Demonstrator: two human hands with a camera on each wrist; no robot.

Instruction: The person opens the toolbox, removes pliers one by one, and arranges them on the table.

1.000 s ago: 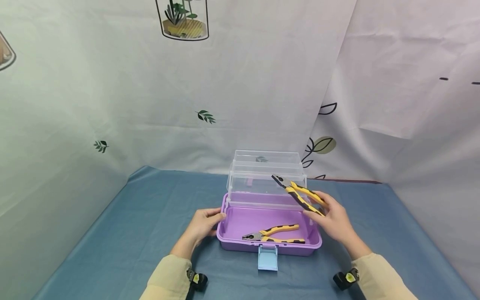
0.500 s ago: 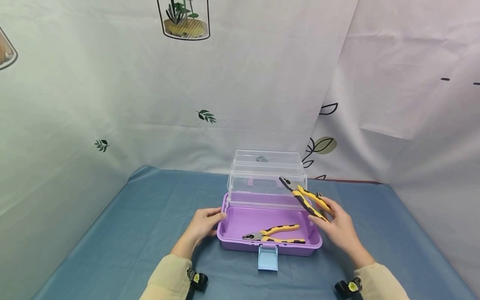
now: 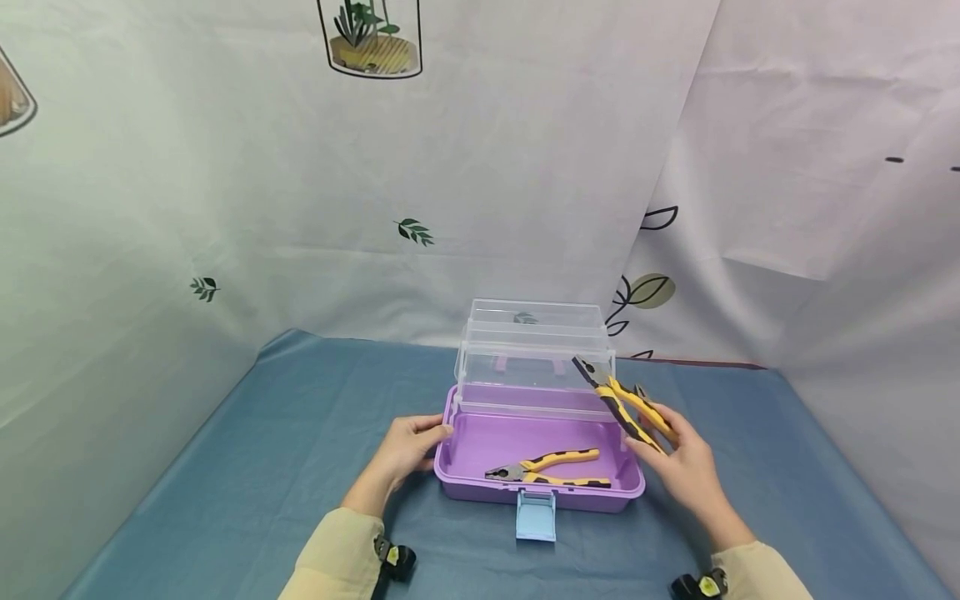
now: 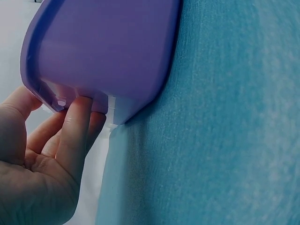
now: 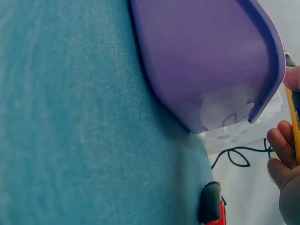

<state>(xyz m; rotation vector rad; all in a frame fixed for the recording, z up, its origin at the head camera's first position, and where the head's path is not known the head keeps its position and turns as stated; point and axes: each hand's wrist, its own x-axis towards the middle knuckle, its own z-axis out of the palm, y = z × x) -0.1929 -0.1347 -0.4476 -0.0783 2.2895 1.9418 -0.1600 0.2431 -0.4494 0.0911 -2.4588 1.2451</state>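
A purple toolbox (image 3: 480, 492) sits on the table with its clear lid (image 3: 536, 335) raised at the back. My left hand (image 3: 401, 454) holds its left end, thumb on the rim and fingers against the outer wall, as the left wrist view confirms. Inside, toward the front, lies a pair of yellow-and-black pliers (image 3: 514, 472), handles spread. Above the box's right end, my right hand (image 3: 688, 467) grips a second pair of yellow-and-black pliers (image 3: 636, 402) by the handles, jaws pointing up and left. In the right wrist view that hand (image 5: 290, 183) is partly cut off.
A light blue latch (image 3: 536, 518) hangs down at the box front. Behind my right hand, a grey tool tip (image 3: 640, 390) shows; the right wrist view has a red-and-black handle (image 5: 212, 204) on the cloth. Blue cloth (image 3: 322, 400) covers the table; pale printed curtains (image 3: 525, 167) surround it.
My right hand has moved right and slightly down with the pliers. More of the grey tip behind it has come into sight. The left hand and toolbox have stayed put.
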